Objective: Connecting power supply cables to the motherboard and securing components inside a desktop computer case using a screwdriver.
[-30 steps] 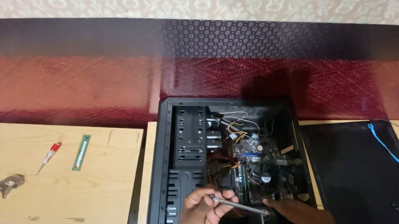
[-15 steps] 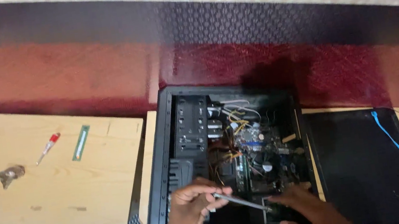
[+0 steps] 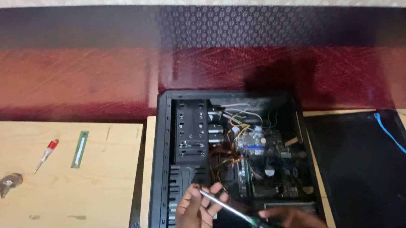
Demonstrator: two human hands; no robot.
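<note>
Wooden counter (image 3: 57, 201) carries an open computer case (image 3: 184, 132) at its near edge; left hand (image 3: 196, 219) pinches the screwdriver (image 3: 231, 209) shaft; right hand (image 3: 293, 222), cut off by the frame, grips its blurred handle.

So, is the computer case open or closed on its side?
Open. The computer case lies flat with no side cover, showing the circuit board and wires inside.

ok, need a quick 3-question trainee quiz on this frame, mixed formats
1. True or false: the open computer case lies on its side with its internals exposed.
2. Which hand is on the green-handled screwdriver's metal shaft? A) left hand B) right hand
3. Fill in: the small red-handled screwdriver lies on the wooden table beside a green ____.

Key: 1 true; 2 A; 3 strip
</note>
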